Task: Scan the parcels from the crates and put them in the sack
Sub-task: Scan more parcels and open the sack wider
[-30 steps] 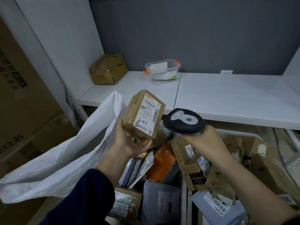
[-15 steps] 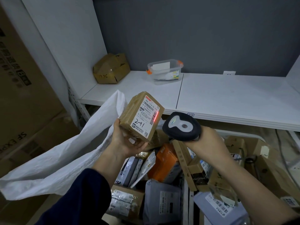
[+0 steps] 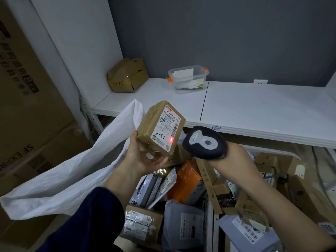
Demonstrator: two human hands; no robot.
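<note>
My left hand grips a small brown cardboard parcel from below, its white label marked "2-41" tilted toward me. A red scanner dot glows on the label's lower right. My right hand holds a black and grey barcode scanner just right of the parcel, pointed at the label. The white woven sack lies open to the left, behind my left hand. Below both hands, crates hold several parcels, among them an orange one and grey mailers.
A white shelf runs across behind the crates, carrying a crumpled brown box and a clear plastic tub with orange clips. Large cardboard cartons stand at the left.
The parcel has risen slightly and tilted more upright. The scanner has swung left toward it, and the red light has shifted from the barcode edge to the label's lower right.
</note>
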